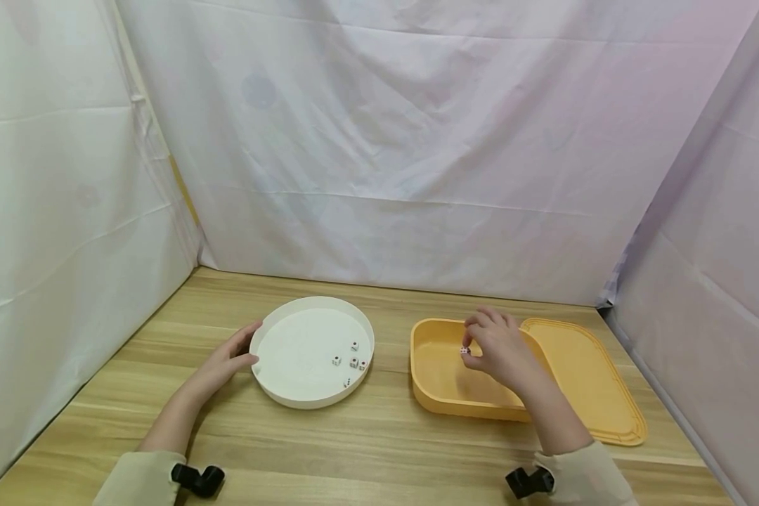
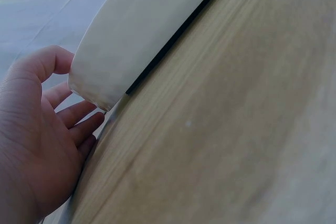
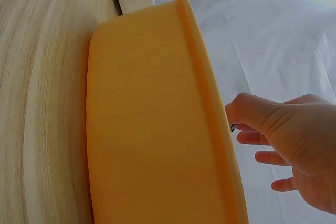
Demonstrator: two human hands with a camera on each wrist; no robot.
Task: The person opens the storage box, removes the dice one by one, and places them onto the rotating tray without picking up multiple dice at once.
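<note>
Right hand (image 1: 502,351) pinches, seemingly loosely, a small white die (image 1: 464,349) over the orange plastic tray (image 1: 439,400); it could slip. Left hand (image 1: 228,362), fingers straight, steadies the round white dish (image 1: 303,400).

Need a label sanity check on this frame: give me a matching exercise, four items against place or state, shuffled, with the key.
Items:
1. left hand
2. right hand
3. white round tray
4. lid

Place or state:
A. lies flat on the table, right of the orange tub
B. pinches a die over the orange tub
C. rests against the rim of the white round tray
D. has four dice lying in it

Pairs: 1-C, 2-B, 3-D, 4-A
</note>
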